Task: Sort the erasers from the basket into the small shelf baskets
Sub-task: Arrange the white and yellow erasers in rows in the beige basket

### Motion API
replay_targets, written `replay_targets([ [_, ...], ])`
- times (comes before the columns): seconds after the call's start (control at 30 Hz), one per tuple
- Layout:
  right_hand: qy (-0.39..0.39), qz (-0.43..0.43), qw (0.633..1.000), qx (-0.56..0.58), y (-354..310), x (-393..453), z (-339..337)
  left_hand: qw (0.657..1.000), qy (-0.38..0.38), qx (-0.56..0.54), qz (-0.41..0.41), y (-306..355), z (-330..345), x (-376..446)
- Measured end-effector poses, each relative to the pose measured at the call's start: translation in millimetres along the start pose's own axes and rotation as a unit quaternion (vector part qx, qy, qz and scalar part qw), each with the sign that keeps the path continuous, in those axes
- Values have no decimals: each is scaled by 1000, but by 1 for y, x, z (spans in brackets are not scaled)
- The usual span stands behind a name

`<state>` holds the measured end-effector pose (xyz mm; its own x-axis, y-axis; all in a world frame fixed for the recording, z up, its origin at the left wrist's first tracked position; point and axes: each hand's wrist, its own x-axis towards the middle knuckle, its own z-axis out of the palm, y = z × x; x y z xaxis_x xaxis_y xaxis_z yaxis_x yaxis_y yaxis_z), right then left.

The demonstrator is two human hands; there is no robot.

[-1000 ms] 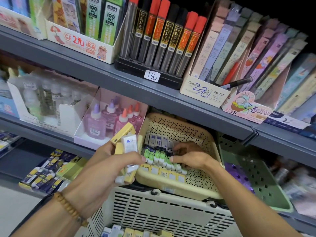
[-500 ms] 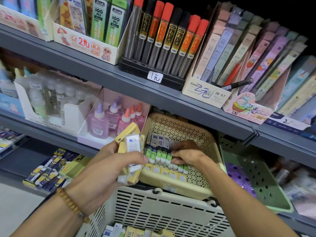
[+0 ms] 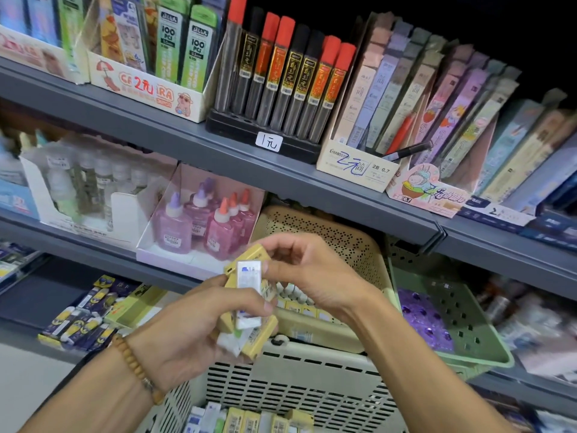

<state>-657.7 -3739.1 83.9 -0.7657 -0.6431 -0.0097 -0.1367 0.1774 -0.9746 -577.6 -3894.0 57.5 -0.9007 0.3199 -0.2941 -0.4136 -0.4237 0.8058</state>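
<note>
My left hand [image 3: 187, 332] grips a bunch of erasers [image 3: 248, 295], yellow-sleeved and white ones, held upright in front of the cream shelf basket [image 3: 352, 245]. My right hand [image 3: 312, 273] is at the top of that bunch, fingertips pinching a yellow eraser beside the white one. Rows of small erasers [image 3: 293, 292] lie inside the cream basket, partly hidden by my hands. Below, the big white slotted basket [image 3: 296, 379] holds several more erasers [image 3: 249, 420].
A green shelf basket [image 3: 462, 326] with purple items sits to the right. Glue bottles [image 3: 203, 220] stand in a box to the left. The grey shelf edge [image 3: 281, 176] runs overhead with pencil-lead tubes on it. Boxed erasers [image 3: 84, 320] lie lower left.
My right hand has lifted out of the cream basket and come up to the bunch of erasers in my left hand. The view has shifted slightly.
</note>
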Motion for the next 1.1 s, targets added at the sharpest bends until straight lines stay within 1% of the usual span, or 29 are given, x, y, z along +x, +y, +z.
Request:
replay_targets([
  [0.07,35,9,999,7,2,-1,-4,1000,-8,-5,-7,-1,0,1],
  [0.17,164,49,985,31,11,0,-20,1000,10,-10,-10,-1,-3,0],
  [0.2,191,75,979,8,16,-1,-28,1000,15,-12,-10,-1,-5,0],
  [0.23,199,112,973,-26,21,-3,-36,1000,18,-15,-5,0,-7,-1],
  [0.27,187,153,969,-54,27,-4,-42,1000,20,-19,2,2,-7,-2],
  [0.33,133,224,961,-94,40,-5,-48,999,33,-29,20,6,-9,-2],
  [0.4,91,263,948,-151,50,0,-47,998,43,-42,28,8,-8,-3],
  [0.47,64,278,941,-185,56,8,-41,997,44,-48,32,8,-8,-3],
  [0.53,52,274,936,-214,60,17,-35,998,41,-32,40,11,-5,-1],
  [0.6,54,271,930,-242,63,22,-33,997,57,13,55,15,-3,4],
  [0.67,54,274,924,-262,65,23,-32,996,54,26,71,17,-3,3],
  [0.77,41,265,910,-317,62,18,-30,996,68,-25,46,12,-5,1],
  [0.83,64,229,917,-322,55,14,-27,996,56,-58,42,8,-3,-3],
  [0.87,91,197,928,-304,49,12,-26,995,56,-66,43,6,-4,-3],
  [0.93,140,129,956,-221,33,7,-22,995,65,-67,45,4,-3,0],
  [0.97,142,101,970,-169,23,4,-19,994,68,-69,47,4,-2,0],
  [1.03,106,72,987,-101,5,0,-9,994,65,-71,54,6,0,0],
  [1.1,69,72,991,-91,-5,-2,2,993,67,-67,63,7,1,0],
])
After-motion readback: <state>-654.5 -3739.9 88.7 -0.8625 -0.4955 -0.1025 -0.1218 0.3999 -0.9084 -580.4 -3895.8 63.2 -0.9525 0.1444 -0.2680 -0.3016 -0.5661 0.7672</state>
